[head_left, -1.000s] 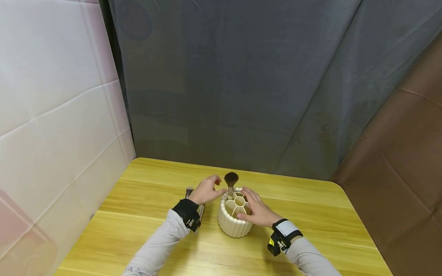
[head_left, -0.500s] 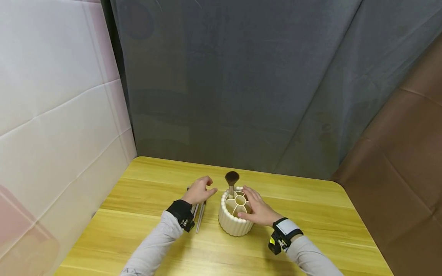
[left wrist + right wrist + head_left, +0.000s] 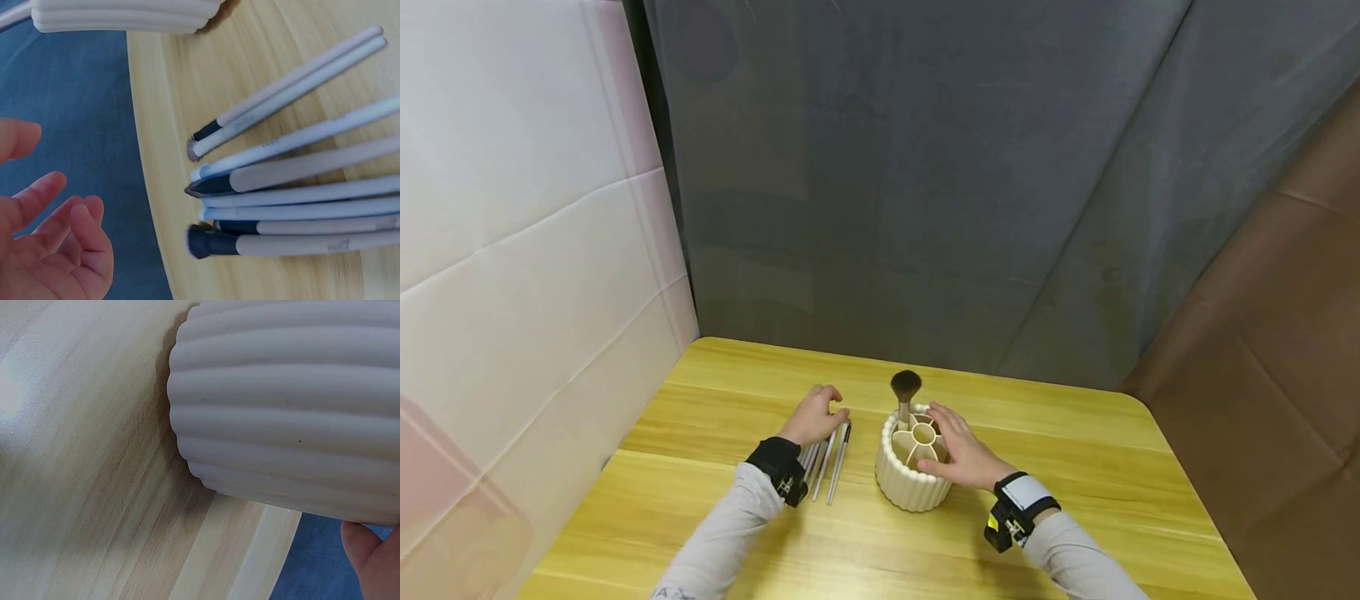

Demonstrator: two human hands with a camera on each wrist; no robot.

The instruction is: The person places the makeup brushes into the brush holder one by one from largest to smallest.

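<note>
A cream ribbed brush holder [image 3: 910, 483] stands mid-table, with one dark-bristled makeup brush [image 3: 905, 387] upright in a back compartment. My right hand [image 3: 953, 448] grips the holder's right side, thumb on the wall and fingers over the rim. In the right wrist view only the ribbed wall [image 3: 287, 406] and one fingertip [image 3: 374, 559] show. Several slim makeup brushes [image 3: 827, 454] lie side by side left of the holder. My left hand [image 3: 829, 408] hovers at their far ends, loosely curled and holding nothing. In the left wrist view its fingers [image 3: 56, 237] are clear of the brushes [image 3: 294, 181].
The yellow wooden table [image 3: 1075, 467] has a rounded far right corner. A grey curtain [image 3: 925, 208] hangs behind it, a white padded wall [image 3: 512, 250] stands at the left and brown fabric [image 3: 1285, 333] at the right.
My left hand has drawn left, away from the upright brush, to the far ends of the lying brushes, which now show more fully. My right hand has stayed on the holder.
</note>
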